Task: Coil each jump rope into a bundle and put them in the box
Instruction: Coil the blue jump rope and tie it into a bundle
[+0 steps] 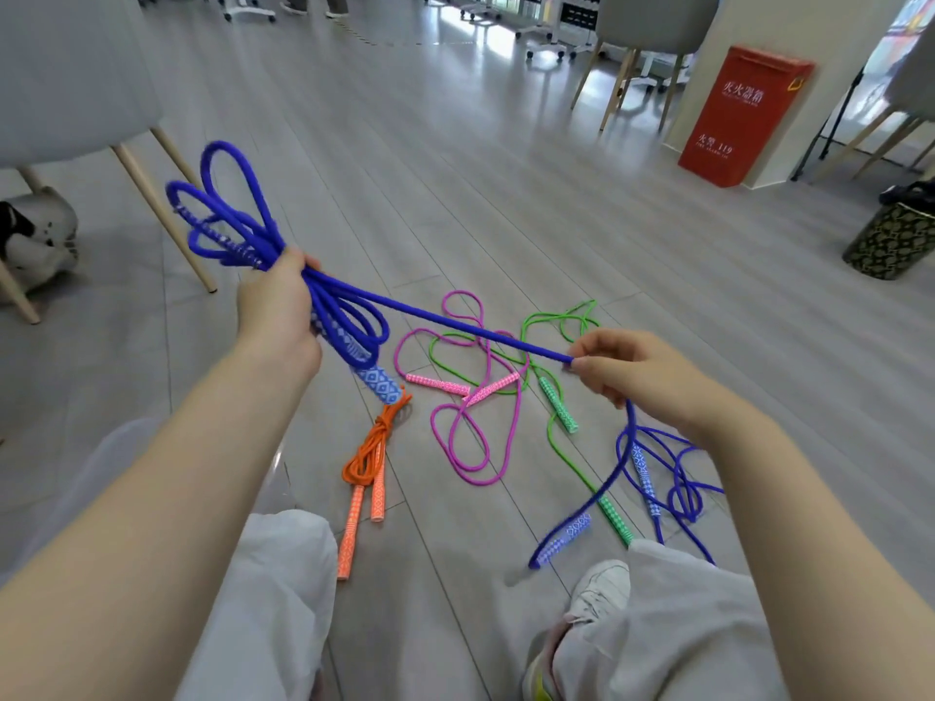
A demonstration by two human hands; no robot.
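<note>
My left hand (275, 308) grips a blue jump rope (243, 215) folded into several loops, one patterned handle (379, 384) hanging below the fist. A taut strand runs to my right hand (637, 371), which pinches it; the rope's tail and other handle (569, 536) dangle beneath. On the floor lie an orange rope (367, 462) tied in a bundle, a loose pink rope (470, 437), a loose green rope (556, 392) and a second loose blue rope (673, 478). No box is visible.
Grey chairs with wooden legs stand at the left (152, 194) and far right (652, 27). A red fire-extinguisher cabinet (744, 116) leans against a pillar. A dark patterned bin (890, 240) sits at the right. My knees and white shoe (599, 589) are below.
</note>
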